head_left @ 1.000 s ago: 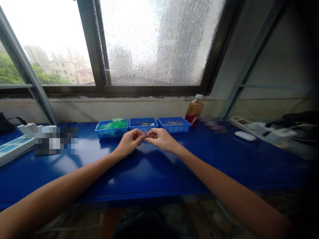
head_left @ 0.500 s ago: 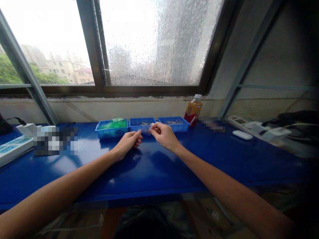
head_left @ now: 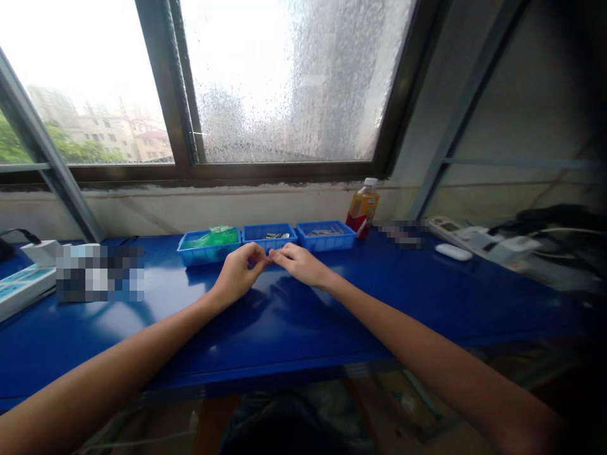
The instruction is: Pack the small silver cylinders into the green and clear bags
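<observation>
My left hand and my right hand meet fingertip to fingertip over the blue table, just in front of the middle blue bin. Both are closed in a pinch; what lies between the fingers is too small and hidden to make out. Small metal parts show in the middle bin. To the left, a blue bin holds green plastic bags. The right blue bin contains small thin pieces.
An orange and red drink bottle stands beside the right bin. Farther right lie a white oval case and a power strip with plugs. Another power strip is at the far left. The window wall rises behind.
My hands have come together, and my right hand has lowered slightly. The small clear bag with metal pieces seen at my right fingertips is now hidden. The view has shifted slightly.
</observation>
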The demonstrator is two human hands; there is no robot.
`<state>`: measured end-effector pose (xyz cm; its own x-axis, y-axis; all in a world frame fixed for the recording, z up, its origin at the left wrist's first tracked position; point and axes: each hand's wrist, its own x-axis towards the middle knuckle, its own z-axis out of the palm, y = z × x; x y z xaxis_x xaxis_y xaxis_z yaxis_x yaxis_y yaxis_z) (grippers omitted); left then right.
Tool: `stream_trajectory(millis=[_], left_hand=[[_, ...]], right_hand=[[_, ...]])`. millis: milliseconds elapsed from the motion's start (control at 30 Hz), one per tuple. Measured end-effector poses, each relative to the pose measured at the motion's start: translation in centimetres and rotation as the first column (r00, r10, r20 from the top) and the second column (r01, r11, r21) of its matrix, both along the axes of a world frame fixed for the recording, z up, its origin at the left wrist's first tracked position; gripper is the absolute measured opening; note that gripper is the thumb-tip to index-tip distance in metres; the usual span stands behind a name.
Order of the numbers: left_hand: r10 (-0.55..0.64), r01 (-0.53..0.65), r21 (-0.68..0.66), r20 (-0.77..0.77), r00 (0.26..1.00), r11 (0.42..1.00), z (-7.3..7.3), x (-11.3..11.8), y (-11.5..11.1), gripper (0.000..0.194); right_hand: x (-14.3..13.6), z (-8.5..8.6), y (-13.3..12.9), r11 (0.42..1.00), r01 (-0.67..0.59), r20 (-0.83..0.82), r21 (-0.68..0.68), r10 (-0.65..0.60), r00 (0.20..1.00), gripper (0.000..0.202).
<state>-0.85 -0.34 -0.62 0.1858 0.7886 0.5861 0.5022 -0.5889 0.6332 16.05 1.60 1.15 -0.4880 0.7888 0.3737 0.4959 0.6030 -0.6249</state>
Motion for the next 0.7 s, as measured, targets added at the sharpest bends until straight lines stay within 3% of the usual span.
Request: stream_trajectory(millis=[100,200,267,333,400,467,567,633,700], left_hand=[[-0.020,0.031,0.076,-0.144,0.989,0.997,0.0,0.1,-0.3,0.008],[-0.051,0.050,-0.010,-0.133,0.990,0.999,-0.1,0.1,-0.2,0.015],[-0.063,0.063,-0.176,0.007,0.998,0.982,-0.2,0.0,0.0,0.025],[-0.040,0.113,-0.348,0.212,0.976,0.931,-0.4,-0.2,0.3,0.037],[-0.004,0.174,-0.444,0.359,0.933,0.879,-0.5,-0.4,0.6,0.038],[0.008,0.199,-0.466,0.406,0.914,0.862,-0.7,-0.5,0.8,0.031],[0.003,0.151,-0.378,0.378,0.926,0.913,-0.6,-0.5,0.8,0.022],[0.002,0.057,-0.204,0.279,0.960,0.977,-0.4,-0.5,0.7,0.017],[0.008,-0.011,0.022,0.111,0.994,1.000,-0.2,-0.4,0.5,0.010]], right_hand=[[0.0,0.0,0.4,0.989,-0.027,-0.056,-0.144,0.019,0.998,0.038],[0.1,-0.1,0.3,0.997,0.077,-0.035,-0.019,-0.077,0.996,0.022],[0.3,-0.1,0.0,0.975,0.123,0.028,0.184,-0.130,0.991,0.023],[0.5,-0.1,-0.4,0.928,0.084,0.132,0.362,-0.140,0.981,0.028],[0.6,0.0,-0.8,0.897,0.009,0.221,0.443,-0.119,0.968,0.032],[0.5,0.0,-1.1,0.897,-0.045,0.222,0.439,-0.060,0.973,0.033],[0.0,0.1,-1.1,0.948,-0.037,0.078,0.317,0.013,0.997,0.032],[-0.3,0.0,-0.8,0.987,0.005,-0.031,0.163,0.001,1.000,0.027],[-0.5,-0.1,-0.4,0.999,0.029,-0.130,-0.035,-0.033,0.991,0.032]])
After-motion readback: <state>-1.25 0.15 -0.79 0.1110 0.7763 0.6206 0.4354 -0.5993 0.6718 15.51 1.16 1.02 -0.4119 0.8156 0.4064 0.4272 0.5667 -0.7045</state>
